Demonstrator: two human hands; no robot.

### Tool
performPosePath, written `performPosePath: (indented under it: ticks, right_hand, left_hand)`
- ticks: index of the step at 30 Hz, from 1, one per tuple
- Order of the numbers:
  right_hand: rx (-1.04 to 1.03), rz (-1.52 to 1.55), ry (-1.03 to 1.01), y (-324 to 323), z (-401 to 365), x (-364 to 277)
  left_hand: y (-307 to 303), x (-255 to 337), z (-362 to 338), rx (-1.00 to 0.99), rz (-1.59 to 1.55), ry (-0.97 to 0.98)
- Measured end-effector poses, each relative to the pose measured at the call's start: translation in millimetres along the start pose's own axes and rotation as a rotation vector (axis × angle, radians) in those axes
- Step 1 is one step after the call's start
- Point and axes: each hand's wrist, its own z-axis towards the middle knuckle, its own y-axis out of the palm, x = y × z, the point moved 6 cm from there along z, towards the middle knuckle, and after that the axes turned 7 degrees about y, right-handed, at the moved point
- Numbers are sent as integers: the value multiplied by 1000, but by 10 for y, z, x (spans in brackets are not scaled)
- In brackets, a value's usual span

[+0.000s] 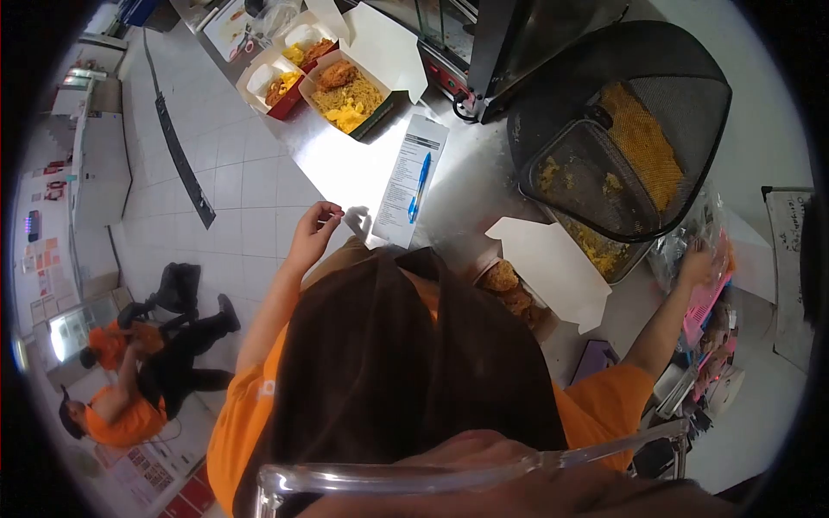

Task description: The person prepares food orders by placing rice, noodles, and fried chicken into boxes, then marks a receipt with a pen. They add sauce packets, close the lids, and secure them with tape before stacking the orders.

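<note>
My left hand [315, 231] is beside the steel counter's near left edge, its fingers curled toward the thumb with nothing visible in them. Close to it on the counter lies a printed paper slip [399, 186] with a blue pen [420, 188] on top. My right hand [696, 266] reaches out to the right, at a clear plastic bag [678, 250] above a pink basket [704, 306]; its fingers are partly hidden by the plastic. Near my apron, an open box [553, 274] holds fried chicken [501, 278].
Open meal boxes with noodles [350, 95], chicken and egg stand at the counter's far end. A black mesh cover [682, 95] sits over a metal tray with yellow crumbs [596, 250]. A black appliance [535, 43] stands behind. Another person [129, 410] is at the left.
</note>
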Motion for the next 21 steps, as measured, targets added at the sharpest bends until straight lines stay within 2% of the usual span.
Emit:
performPosePath:
  ticks: [3, 7, 9, 12, 15, 18, 21]
  right_hand:
    - [-21, -82, 38, -279, -9, 135]
    - [87, 281, -28, -491, 18, 448]
    - [168, 436, -58, -265, 256, 870]
    - [511, 235, 40, -851, 7, 755]
    - [539, 353, 245, -1300, -130, 707]
    - [761, 653, 208, -1531, -178, 863]
    - [852, 954, 448, -1512, -146, 1206]
  left_hand:
    - [-34, -27, -22, 11, 3, 0]
    - [-91, -55, -24, 30, 14, 26]
    - [-110, -39, -23, 26, 31, 16]
    - [-112, -79, -32, 25, 16, 5]
    - [-108, -71, -49, 34, 0, 26]
    - [-128, -85, -69, 46, -12, 37]
    - [-137, -56, -76, 52, -25, 60]
